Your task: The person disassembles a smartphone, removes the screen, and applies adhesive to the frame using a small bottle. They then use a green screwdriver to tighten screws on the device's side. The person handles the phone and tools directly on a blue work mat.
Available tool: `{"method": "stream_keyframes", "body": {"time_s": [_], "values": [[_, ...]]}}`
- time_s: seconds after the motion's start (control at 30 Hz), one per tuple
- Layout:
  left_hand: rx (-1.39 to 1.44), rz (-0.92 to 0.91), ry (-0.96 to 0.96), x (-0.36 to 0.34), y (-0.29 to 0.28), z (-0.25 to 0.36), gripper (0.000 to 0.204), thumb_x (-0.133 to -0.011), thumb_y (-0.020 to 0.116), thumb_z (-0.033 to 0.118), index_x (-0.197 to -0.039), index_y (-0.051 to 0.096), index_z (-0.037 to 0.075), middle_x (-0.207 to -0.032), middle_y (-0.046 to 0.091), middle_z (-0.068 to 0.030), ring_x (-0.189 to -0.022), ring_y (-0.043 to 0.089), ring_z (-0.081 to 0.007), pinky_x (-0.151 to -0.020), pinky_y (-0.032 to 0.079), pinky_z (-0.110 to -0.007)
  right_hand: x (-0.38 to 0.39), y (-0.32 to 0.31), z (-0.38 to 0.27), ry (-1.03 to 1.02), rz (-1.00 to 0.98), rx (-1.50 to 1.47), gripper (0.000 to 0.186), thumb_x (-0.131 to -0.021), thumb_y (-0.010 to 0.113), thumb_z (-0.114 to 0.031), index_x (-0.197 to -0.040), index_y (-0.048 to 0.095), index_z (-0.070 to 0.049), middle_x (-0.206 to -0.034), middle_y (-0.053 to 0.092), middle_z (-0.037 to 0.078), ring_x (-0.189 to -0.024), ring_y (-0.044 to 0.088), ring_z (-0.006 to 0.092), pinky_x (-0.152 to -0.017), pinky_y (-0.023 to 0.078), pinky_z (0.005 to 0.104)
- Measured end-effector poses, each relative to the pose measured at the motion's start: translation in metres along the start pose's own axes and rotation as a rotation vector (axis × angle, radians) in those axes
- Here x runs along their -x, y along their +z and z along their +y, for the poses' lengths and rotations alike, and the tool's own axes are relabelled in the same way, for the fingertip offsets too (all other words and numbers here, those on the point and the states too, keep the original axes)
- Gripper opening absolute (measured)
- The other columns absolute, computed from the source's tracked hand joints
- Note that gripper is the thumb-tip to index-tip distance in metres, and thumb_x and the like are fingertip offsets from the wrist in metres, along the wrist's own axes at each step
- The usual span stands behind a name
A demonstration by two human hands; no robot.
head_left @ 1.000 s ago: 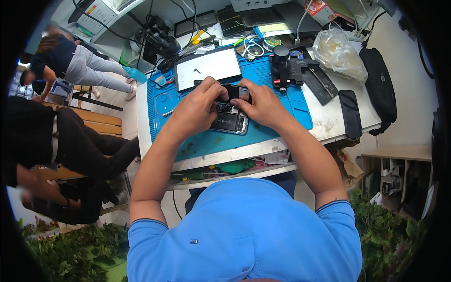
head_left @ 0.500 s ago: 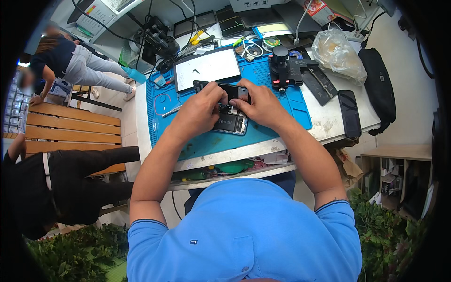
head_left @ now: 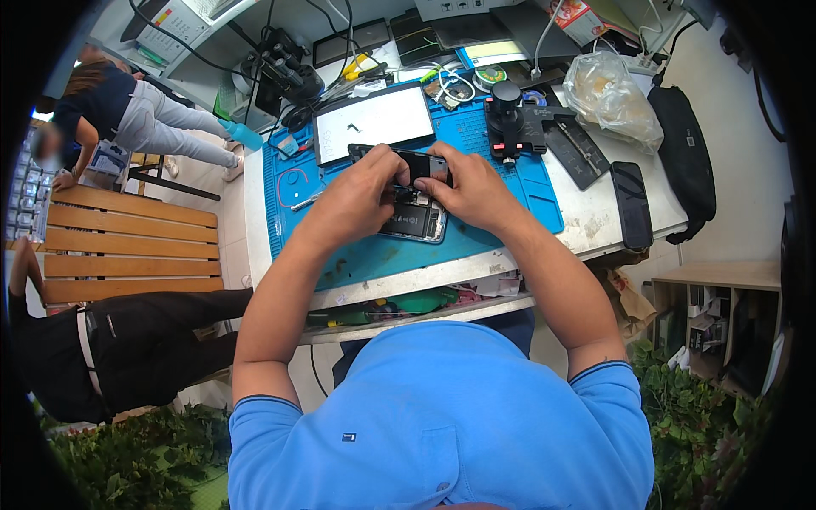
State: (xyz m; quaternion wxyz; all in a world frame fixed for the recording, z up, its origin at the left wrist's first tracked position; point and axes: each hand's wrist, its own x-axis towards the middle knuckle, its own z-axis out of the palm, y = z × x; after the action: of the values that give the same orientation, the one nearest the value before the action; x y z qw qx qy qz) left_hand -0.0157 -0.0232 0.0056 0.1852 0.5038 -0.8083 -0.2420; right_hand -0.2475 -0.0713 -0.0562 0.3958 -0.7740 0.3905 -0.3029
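Observation:
An opened phone (head_left: 414,222) lies on the blue work mat (head_left: 365,258), its battery and inner parts bared. A dark phone screen (head_left: 422,165) is raised across the phone's far end. My right hand (head_left: 466,186) pinches the screen's right part, thumb on its face and fingers behind. My left hand (head_left: 364,192) is closed at the left, its fingers bent down between screen and phone body. What those fingertips touch is hidden. A thin metal tool (head_left: 306,201) lies on the mat beside my left wrist.
A white board (head_left: 374,126) with small dark parts lies beyond my hands. Right of it stand a black round-topped device (head_left: 507,119), a phone frame (head_left: 580,155) and a black phone (head_left: 631,206). A plastic bag (head_left: 610,98) and black pouch (head_left: 685,153) sit at the right. Other people (head_left: 127,348) are at the left.
My hands keep almost the same place, with only slight shifts of the fingers and phone. At the left, the person in black has moved a little.

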Motion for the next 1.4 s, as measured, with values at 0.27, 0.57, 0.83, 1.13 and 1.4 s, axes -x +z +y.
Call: {"method": "stream_keyframes", "body": {"time_s": [0.27, 0.57, 0.83, 1.13, 1.4], "values": [[-0.031, -0.027, 0.008, -0.002, 0.0, -0.002, 0.04, -0.078, 0.073, -0.013, -0.112, 0.061, 0.006, -0.111, 0.062, -0.0099, -0.1, 0.074, -0.0297, -0.089, 0.061, -0.04, 0.001, 0.0, -0.002, -0.012, 0.006, -0.012, 0.039, -0.1, 0.082, -0.023, -0.126, 0.065, 0.0, -0.089, 0.082, 0.022, -0.077, 0.081, 0.0343, -0.069, 0.057, 0.0417], [0.016, 0.003, -0.002, -0.002, 0.007, -0.005, 0.04, -0.077, 0.072, -0.013, -0.11, 0.061, 0.006, -0.109, 0.061, -0.0109, -0.099, 0.072, -0.0302, -0.088, 0.059, -0.04, 0.0, 0.001, 0.002, -0.021, 0.017, -0.041, 0.038, -0.098, 0.082, -0.024, -0.12, 0.062, -0.002, -0.087, 0.08, 0.024, -0.083, 0.078, 0.0444, -0.072, 0.057, 0.0507], [0.09, 0.047, 0.0, 0.001, 0.009, -0.005, 0.038, -0.077, 0.07, -0.014, -0.11, 0.062, 0.005, -0.107, 0.061, -0.0109, -0.091, 0.068, -0.0276, -0.082, 0.057, -0.039, 0.0, 0.001, 0.001, -0.036, 0.023, -0.024, 0.039, -0.097, 0.082, -0.024, -0.121, 0.061, -0.002, -0.086, 0.08, 0.024, -0.082, 0.078, 0.044, -0.071, 0.057, 0.0505], [0.105, -0.005, 0.003, 0.004, -0.003, -0.009, 0.035, -0.079, 0.073, -0.014, -0.107, 0.063, 0.005, -0.104, 0.062, -0.0071, -0.09, 0.07, -0.0204, -0.082, 0.057, -0.034, 0.0, 0.003, 0.004, -0.018, 0.011, -0.03, 0.042, -0.097, 0.083, -0.026, -0.124, 0.062, -0.002, -0.082, 0.079, 0.024, -0.08, 0.079, 0.0419, -0.07, 0.056, 0.0488], [0.113, 0.003, 0.026, 0.003, -0.006, -0.011, 0.034, -0.08, 0.074, -0.014, -0.106, 0.063, 0.005, -0.103, 0.063, -0.0065, -0.089, 0.07, -0.0183, -0.081, 0.058, -0.034, 0.001, 0.001, 0.0, -0.012, 0.016, -0.032, 0.042, -0.097, 0.084, -0.027, -0.123, 0.064, -0.001, -0.081, 0.078, 0.023, -0.078, 0.079, 0.0411, -0.069, 0.056, 0.0478]]}}
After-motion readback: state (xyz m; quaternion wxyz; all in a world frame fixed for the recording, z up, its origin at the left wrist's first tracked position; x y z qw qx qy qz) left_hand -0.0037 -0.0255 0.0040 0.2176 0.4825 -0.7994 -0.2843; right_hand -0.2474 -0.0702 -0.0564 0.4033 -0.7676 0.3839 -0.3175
